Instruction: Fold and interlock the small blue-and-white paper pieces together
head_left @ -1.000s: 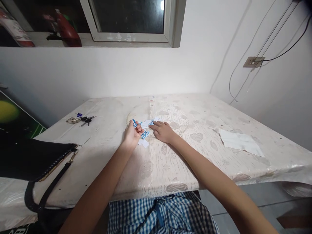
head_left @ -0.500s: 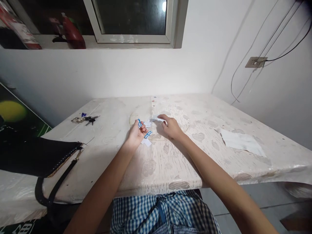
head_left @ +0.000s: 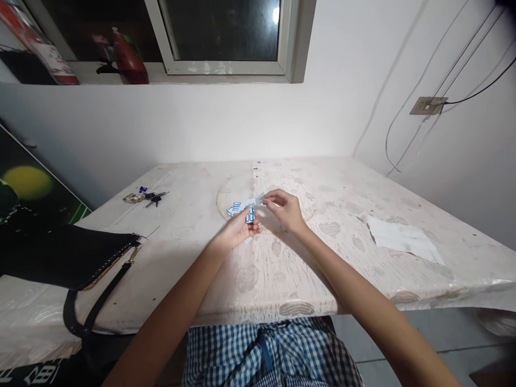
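My left hand (head_left: 239, 228), palm partly up, is closed on a small white paper piece with a blue printed pattern (head_left: 250, 214), pinched under the thumb. Just right of it, my right hand (head_left: 285, 208) pinches a pale, thin strip (head_left: 260, 199) between thumb and fingertips; its exact kind is too small to make out. Beyond my left hand lie more blue-and-white paper cutouts (head_left: 234, 208) on the table. A plain white scrap (head_left: 248, 240) peeks out below my left fingers.
The table (head_left: 278, 279) has a patterned plastic cover. Keys (head_left: 153, 199) and a black bag (head_left: 68, 255) with a strap lie at left. A torn white sheet (head_left: 405, 239) is at right. Behind stand a wall, a window (head_left: 226, 67) and a socket (head_left: 429, 106) with wires.
My left hand has moved right, toward my right hand, and the blue-printed piece now faces up under its thumb. Cutouts near it show more. My right hand has shifted slightly and now pinches the strip.
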Action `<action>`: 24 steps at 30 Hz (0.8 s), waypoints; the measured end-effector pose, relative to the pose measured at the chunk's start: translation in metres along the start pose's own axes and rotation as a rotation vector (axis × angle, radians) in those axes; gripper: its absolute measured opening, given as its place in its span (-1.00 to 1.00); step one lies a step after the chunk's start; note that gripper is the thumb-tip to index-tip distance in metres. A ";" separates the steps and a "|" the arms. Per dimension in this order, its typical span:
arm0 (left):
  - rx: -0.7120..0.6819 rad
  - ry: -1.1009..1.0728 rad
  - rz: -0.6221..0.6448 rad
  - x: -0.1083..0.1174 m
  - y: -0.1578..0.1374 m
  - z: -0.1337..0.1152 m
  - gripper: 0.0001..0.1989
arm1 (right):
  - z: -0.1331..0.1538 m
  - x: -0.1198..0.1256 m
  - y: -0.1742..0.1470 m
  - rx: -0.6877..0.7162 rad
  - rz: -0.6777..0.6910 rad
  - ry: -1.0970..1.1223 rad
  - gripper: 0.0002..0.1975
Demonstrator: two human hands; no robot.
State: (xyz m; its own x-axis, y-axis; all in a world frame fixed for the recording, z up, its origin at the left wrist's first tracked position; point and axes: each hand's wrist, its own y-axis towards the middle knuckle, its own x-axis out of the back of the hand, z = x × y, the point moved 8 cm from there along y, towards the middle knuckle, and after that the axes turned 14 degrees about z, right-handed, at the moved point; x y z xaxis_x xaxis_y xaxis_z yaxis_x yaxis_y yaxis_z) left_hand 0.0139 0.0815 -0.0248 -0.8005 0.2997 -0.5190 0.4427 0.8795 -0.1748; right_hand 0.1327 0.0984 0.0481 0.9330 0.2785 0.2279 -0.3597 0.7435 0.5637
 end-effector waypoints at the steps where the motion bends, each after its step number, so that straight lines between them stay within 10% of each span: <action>1: 0.016 0.003 0.024 -0.002 0.000 0.002 -0.68 | 0.002 -0.003 0.000 0.015 0.025 -0.028 -0.80; 11: -0.040 -0.036 -0.061 0.003 0.000 -0.002 -0.68 | -0.003 -0.005 0.000 -0.079 0.107 -0.314 -0.74; 24: -0.194 -0.133 -0.137 0.012 -0.003 -0.017 -0.74 | -0.024 -0.035 -0.014 -0.273 0.708 -0.778 -0.67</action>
State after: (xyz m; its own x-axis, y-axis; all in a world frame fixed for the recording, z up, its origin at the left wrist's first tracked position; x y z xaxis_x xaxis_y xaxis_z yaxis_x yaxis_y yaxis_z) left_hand -0.0038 0.0886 -0.0165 -0.7817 0.1329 -0.6093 0.2379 0.9667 -0.0944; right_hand 0.1052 0.0923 0.0131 0.2169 0.3072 0.9266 -0.7081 0.7029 -0.0673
